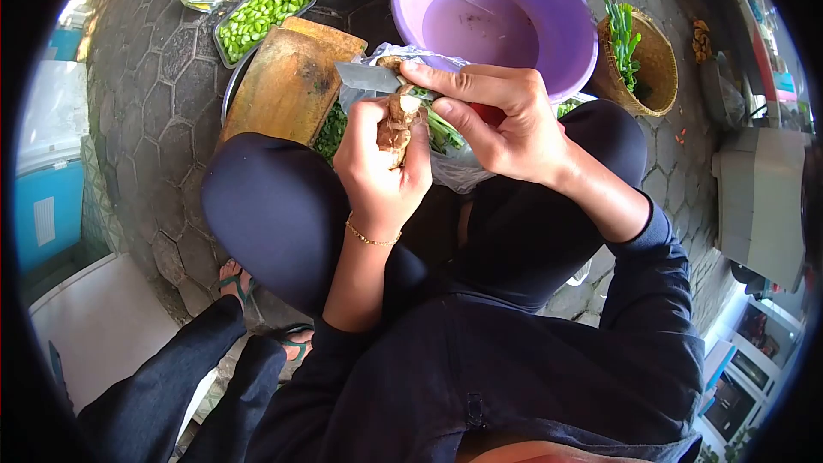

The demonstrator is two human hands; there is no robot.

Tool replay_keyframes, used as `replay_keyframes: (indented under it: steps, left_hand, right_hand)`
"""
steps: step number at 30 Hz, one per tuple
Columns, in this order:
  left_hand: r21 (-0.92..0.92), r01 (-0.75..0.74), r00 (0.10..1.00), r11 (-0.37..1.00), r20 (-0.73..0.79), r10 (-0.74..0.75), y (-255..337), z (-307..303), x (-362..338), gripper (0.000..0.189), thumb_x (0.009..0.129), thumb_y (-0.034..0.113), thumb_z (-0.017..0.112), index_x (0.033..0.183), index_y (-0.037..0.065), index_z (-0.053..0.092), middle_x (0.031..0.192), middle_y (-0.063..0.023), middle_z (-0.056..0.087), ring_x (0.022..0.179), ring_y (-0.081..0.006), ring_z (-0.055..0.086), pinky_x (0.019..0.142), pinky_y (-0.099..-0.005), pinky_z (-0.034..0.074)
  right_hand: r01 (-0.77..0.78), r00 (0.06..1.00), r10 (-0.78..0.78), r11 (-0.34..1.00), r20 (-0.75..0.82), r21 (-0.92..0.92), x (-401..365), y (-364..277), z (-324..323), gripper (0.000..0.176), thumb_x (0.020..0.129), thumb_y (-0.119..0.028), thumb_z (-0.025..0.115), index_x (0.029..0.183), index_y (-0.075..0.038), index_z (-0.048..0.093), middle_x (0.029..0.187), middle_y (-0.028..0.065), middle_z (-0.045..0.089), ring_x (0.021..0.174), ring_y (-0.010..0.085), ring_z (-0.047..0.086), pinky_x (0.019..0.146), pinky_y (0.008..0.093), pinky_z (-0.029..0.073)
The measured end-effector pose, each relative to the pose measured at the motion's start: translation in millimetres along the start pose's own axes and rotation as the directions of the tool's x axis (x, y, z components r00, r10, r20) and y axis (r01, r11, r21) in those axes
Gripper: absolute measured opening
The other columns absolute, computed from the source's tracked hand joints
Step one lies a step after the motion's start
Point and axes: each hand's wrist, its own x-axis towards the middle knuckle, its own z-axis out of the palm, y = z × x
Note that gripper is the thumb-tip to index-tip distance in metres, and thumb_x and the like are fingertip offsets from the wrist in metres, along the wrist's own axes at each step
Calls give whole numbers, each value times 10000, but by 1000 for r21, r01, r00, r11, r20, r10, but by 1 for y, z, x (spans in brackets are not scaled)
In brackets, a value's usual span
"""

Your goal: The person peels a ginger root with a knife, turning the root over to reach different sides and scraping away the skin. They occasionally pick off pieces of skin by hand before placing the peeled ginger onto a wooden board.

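Note:
My left hand (375,173) is closed around a knobbly brown ginger root (395,135), held upright with a pale, bared patch at its top. In my right hand (513,124) is a knife, gripped with the thumb and fingers near the root. Its broad grey blade (367,77) points left and lies at the root's upper end. A small brown strip hangs by the blade. The handle is mostly hidden by my fingers. Below and behind the hands, a clear plastic bag (459,173) and green leafy vegetables (330,133) show between my knees.
A wooden cutting board (279,86) lies left of my hands, beside a tray of chopped green pieces (264,10). Beyond my hands stands a large purple basin (557,13). A woven basket (656,60) with green stalks is at right. Another person's sandalled feet (296,343) are at lower left.

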Motion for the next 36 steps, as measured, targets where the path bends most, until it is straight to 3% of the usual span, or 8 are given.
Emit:
replay_keyframes:
  steps: [6,9,11,21,23,29,31,36]
  left_hand:
    - [-50,26,1000,998,-9,-27,3,1,1,170,795,41,679,867,4,530,758,-101,608,609,-170,598,566,-281,478]
    - [-49,-27,1000,998,-3,27,2,0,2,171,802,50,681,866,5,529,754,-101,610,600,-163,594,562,-275,475]
    - [-45,-4,999,999,52,6,4,-3,2,169,805,54,682,863,6,531,752,-104,609,595,-168,590,566,-273,473]
    - [-341,264,962,902,153,-224,2,1,-4,169,847,43,652,896,-3,498,755,-32,574,618,-37,480,559,-198,411]
    - [-461,214,977,861,112,-182,5,3,-2,155,856,34,642,889,3,494,757,-22,566,625,-33,482,565,-189,415]
    - [-557,327,944,763,162,-286,14,-8,5,145,882,10,596,923,3,457,827,-98,621,648,-73,584,583,-209,489]
    - [-567,339,939,750,165,-300,13,-7,5,139,886,13,591,924,4,457,834,-104,627,646,-75,587,585,-212,493]
    - [-507,397,912,765,125,-391,6,-6,5,120,903,42,580,943,4,474,840,-91,626,641,-79,593,593,-216,500]
  right_hand:
    - [176,980,-166,980,-110,88,5,7,3,393,806,-6,609,1188,-99,628,966,158,686,596,203,630,603,302,515]
    - [-161,984,149,979,101,126,6,-7,-10,398,812,3,597,1195,-101,623,1058,161,665,584,175,632,589,291,514]
    - [38,999,-39,993,7,113,4,6,-4,410,817,7,587,1211,-103,612,1028,163,674,568,165,626,578,283,508]
    - [121,974,-132,990,-182,-74,11,14,-4,393,846,-20,589,1229,-108,601,736,112,664,496,115,522,513,268,452]
    - [-78,983,82,997,-163,30,10,14,-19,368,877,-51,579,1242,-94,590,655,59,597,492,80,432,491,236,405]
    - [-209,971,191,971,144,120,4,17,-31,362,932,-169,510,1279,-77,552,604,36,516,530,81,433,550,282,407]
    - [-445,805,443,891,395,-92,6,5,-39,425,941,-58,426,1363,-97,465,1159,98,617,614,84,454,628,240,438]
    - [-71,974,20,972,224,222,-3,33,-23,405,944,-164,493,1349,-164,490,575,74,537,514,91,449,556,302,423]
